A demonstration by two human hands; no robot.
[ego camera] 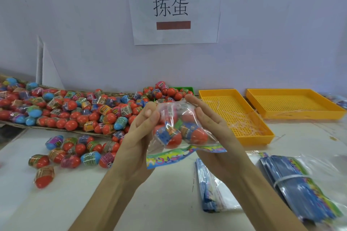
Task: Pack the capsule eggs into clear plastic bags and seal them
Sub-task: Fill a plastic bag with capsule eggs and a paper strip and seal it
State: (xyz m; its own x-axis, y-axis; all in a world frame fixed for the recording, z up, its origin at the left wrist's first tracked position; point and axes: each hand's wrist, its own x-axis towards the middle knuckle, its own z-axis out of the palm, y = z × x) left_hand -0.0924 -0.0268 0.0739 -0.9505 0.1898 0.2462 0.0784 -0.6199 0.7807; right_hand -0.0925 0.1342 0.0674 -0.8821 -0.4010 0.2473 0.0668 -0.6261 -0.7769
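We see clear bag (180, 127) held up between both hands, several red-and-blue capsule eggs (185, 133) inside, colourful header strip hanging low. Loose eggs (75, 114) heaped on counter (93, 193), left.

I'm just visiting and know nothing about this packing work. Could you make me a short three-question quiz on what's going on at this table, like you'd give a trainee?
1. True or false: the clear bag held between the left hand and right hand already has capsule eggs inside.
2. Multiple choice: what colour are the two perforated trays at the right? A) green B) yellow C) white
3. Short answer: where does the big pile of loose eggs lie relative to the hands?

Key
1. True: several red eggs show through the plastic.
2. B, yellow.
3. To the person's left, spilling from a flat cardboard sheet onto the table.
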